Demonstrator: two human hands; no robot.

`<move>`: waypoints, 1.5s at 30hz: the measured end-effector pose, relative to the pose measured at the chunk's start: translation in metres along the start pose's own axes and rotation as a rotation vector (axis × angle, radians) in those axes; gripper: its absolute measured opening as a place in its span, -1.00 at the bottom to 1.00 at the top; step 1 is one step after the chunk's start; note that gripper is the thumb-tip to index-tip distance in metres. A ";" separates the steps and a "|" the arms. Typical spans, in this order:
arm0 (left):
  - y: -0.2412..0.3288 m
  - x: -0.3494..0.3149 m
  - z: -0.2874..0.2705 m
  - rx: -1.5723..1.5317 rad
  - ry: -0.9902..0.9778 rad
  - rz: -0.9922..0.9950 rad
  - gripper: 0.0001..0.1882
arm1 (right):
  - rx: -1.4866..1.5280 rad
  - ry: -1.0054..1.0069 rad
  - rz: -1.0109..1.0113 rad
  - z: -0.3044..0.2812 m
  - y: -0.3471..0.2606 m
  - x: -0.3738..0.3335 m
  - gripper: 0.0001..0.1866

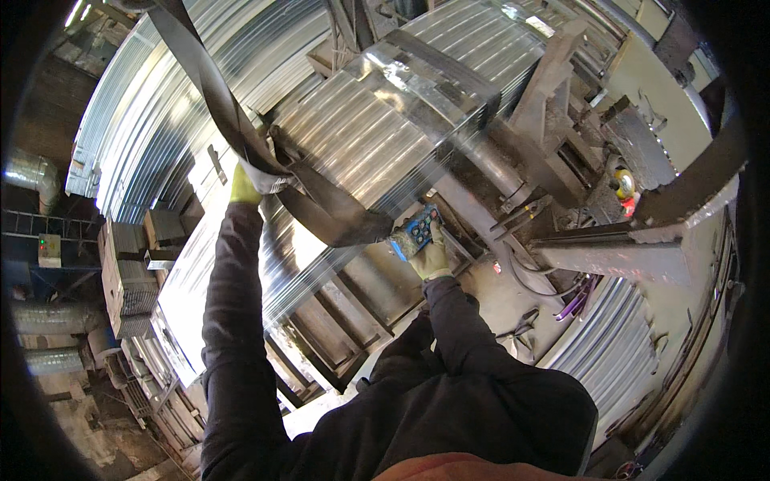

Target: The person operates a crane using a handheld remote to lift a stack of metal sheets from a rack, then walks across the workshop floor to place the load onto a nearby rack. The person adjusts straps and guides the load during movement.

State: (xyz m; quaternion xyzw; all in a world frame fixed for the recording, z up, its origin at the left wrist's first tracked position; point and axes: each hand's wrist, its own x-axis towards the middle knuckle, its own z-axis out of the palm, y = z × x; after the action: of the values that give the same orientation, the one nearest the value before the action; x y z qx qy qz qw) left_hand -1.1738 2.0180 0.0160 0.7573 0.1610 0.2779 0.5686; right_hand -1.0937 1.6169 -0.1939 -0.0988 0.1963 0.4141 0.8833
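Yellow-gloved left hand (245,188)'s up at a wide dark fabric strap (225,120) slung across shiny ribbed metal sheets (353,120), probably steadying it (can't tell its grip), while the gloved right hand (431,258) clutches a blue boxy remote (420,229), nearer and right, presumably keeping its buttons reachable.

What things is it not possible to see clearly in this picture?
In the head view:
Left hand: fingers unclear beside the dark strap and glare.
Strap's upper end: cut off by the top edge.
Blue remote: underside hidden by its own body and the right hand.
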 end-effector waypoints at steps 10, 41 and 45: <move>0.042 -0.102 0.063 -0.101 0.143 -0.267 -0.40 | 0.022 0.058 0.104 0.031 0.000 -0.038 -0.37; 0.103 -0.303 0.248 0.116 -0.522 -0.258 -0.27 | -1.205 0.023 -0.333 0.114 -0.106 -0.199 -0.35; 0.068 -0.280 0.290 -0.299 -0.631 -0.463 -0.37 | -1.177 -0.017 -0.297 0.128 -0.101 -0.233 -0.35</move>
State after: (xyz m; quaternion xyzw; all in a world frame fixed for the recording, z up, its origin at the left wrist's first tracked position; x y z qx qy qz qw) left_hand -1.2259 1.6170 -0.0433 0.6581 0.1029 -0.0826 0.7413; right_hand -1.1170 1.4347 0.0224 -0.5936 -0.0886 0.3263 0.7303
